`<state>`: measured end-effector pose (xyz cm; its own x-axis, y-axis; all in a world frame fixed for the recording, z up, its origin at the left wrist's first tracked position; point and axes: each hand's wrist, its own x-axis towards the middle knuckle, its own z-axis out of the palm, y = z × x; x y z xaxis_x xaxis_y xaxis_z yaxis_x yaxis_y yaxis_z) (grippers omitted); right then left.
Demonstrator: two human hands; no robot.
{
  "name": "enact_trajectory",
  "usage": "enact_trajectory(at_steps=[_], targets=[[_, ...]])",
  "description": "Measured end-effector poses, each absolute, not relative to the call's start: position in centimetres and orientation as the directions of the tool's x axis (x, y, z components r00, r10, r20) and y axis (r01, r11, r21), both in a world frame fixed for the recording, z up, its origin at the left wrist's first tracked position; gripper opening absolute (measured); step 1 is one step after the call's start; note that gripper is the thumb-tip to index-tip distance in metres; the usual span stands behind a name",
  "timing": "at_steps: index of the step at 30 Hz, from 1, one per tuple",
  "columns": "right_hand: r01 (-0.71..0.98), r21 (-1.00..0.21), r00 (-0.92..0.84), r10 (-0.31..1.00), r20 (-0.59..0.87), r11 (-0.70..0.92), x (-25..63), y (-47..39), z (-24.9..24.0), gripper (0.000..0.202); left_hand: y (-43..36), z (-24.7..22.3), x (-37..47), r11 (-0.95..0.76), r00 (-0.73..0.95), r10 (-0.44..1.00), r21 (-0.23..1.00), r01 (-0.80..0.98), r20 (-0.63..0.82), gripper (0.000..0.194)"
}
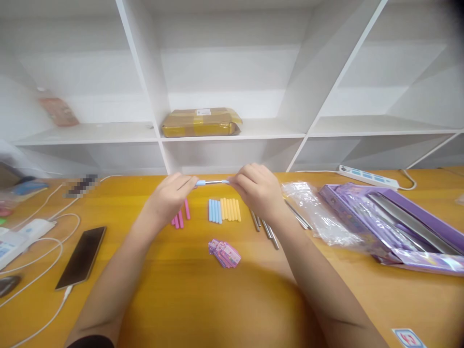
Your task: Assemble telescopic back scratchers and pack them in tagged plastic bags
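Observation:
A thin silver rod with light blue ends (213, 182) spans between my hands above the back of the table. My left hand (165, 200) pinches its left blue end, and my right hand (258, 193) closes around the right one; the fingertips are partly hidden. Below lie a row of light blue sticks (215, 211) and, touching it, a row of yellow sticks (230, 210). Several pink sticks (180, 220) rest by my left wrist. Silver metal rods (268, 233) lie beneath my right forearm. Nearer me sits a fanned pile of small pink-purple printed packets (224, 253).
At right, a purple box (384, 241) lies beside clear plastic wrapping (319, 215). A power strip (368, 177) sits behind it. On the left are a phone (81, 258), white cables and another power strip (27, 237). White shelving holds a taped carton (199, 123).

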<state>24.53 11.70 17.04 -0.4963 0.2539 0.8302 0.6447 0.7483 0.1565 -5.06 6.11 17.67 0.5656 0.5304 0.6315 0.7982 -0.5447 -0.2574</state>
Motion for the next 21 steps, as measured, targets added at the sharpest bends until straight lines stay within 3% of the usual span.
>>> enact_trajectory(at_steps=[6,13,21], targets=[[0.628,0.200,-0.524,0.218,0.823,0.752,25.1,11.3,17.6,0.021,5.5,18.2,-4.4,-0.570,0.594,0.509,-0.273,0.775,0.623,0.036],[0.606,0.249,-0.488,0.106,0.866,0.755,25.3,10.1,18.4,0.012,4.5,18.6,-4.8,-0.600,0.575,0.386,-0.277,0.751,0.721,0.047],[0.616,0.279,-0.468,0.057,0.882,0.736,25.1,9.2,19.0,0.015,3.4,18.9,-4.1,-0.625,0.569,0.370,-0.256,0.738,0.734,0.043]])
